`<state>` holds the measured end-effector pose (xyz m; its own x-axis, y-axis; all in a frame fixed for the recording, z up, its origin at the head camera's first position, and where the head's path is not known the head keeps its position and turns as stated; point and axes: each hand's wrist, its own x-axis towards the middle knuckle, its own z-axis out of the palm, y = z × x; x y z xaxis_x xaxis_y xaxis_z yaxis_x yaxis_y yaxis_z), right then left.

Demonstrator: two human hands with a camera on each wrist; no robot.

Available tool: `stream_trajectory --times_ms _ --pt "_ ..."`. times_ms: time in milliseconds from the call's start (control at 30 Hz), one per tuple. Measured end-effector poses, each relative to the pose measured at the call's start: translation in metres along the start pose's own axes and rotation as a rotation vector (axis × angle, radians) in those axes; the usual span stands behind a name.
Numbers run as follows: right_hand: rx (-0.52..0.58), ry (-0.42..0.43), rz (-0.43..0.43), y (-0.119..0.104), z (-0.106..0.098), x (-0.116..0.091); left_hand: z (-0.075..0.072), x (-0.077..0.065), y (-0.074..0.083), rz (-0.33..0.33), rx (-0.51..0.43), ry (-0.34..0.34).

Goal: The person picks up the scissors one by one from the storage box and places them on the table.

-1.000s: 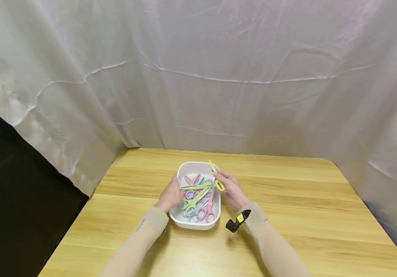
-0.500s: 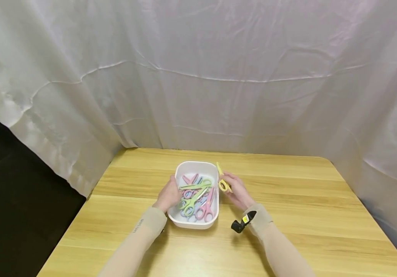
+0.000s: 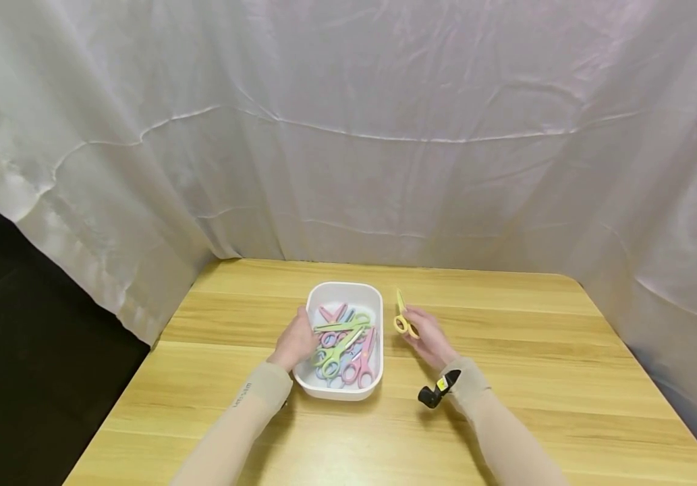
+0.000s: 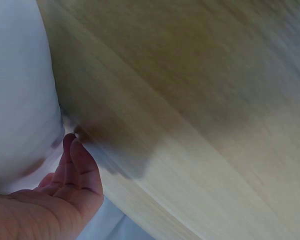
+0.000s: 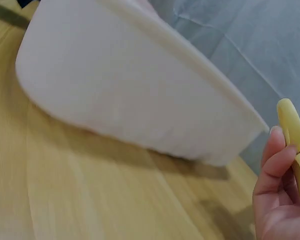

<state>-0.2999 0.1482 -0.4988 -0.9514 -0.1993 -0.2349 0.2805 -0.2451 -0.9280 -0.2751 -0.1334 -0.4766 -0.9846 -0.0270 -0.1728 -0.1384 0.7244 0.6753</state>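
A white plastic box [image 3: 353,396] with rounded corners holds a pile of scissors in green, pink and blue. My left hand [image 3: 296,343] grips the box's left side; in the left wrist view its fingers [image 4: 82,170] curl against the outer wall. To the right of the box, my right hand [image 3: 430,337] pinches yellow scissors [image 3: 401,322] by the handles, blades pointing away from me. The yellow handle loops [image 5: 291,125] show between thumb and fingers in the right wrist view, where the blades are out of sight. Green scissors [image 3: 341,352] and pink scissors [image 3: 360,364] lie on top of the pile.
The box stands on a wood-grain table [image 3: 542,378]. A pale curtain [image 3: 372,189] hangs along the table's back and sides. A dark area [image 3: 32,351] lies beyond the left edge. A small black camera [image 3: 436,391] is strapped to the right wrist.
My right hand has carried the yellow scissors from over the box's right rim out to the right, above the table. The left hand stays at the box.
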Motion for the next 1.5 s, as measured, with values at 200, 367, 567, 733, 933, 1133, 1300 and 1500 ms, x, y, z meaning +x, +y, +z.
stream_trajectory --times_ms 200,367,567,733,933,1133,1300,1500 --pt "-0.145 0.036 0.004 0.003 -0.013 0.003 0.000 0.000 0.000 -0.002 0.004 0.002" --pt "-0.232 0.060 -0.005 0.003 -0.023 0.007 0.000 0.001 -0.001 -0.001 0.006 0.002" --pt "-0.303 0.097 0.024 0.001 -0.033 0.009 0.000 0.001 -0.001 -0.012 0.000 -0.004" --pt "-0.483 0.123 0.008 -0.008 -0.036 0.006 -0.002 0.000 0.002 -0.022 0.014 -0.010" --pt "-0.609 0.172 0.039 -0.013 -0.042 0.006 -0.002 0.001 0.002 -0.020 0.019 -0.012" --pt "-0.644 0.176 0.049 -0.012 -0.042 0.007 -0.002 0.001 0.002 -0.030 0.014 -0.017" --pt "-0.703 0.200 0.016 -0.010 -0.038 0.008 -0.002 0.000 0.002 -0.024 -0.002 -0.013" --pt "-0.754 0.209 0.030 -0.012 -0.036 0.008 -0.002 0.000 0.001 -0.023 -0.007 -0.021"
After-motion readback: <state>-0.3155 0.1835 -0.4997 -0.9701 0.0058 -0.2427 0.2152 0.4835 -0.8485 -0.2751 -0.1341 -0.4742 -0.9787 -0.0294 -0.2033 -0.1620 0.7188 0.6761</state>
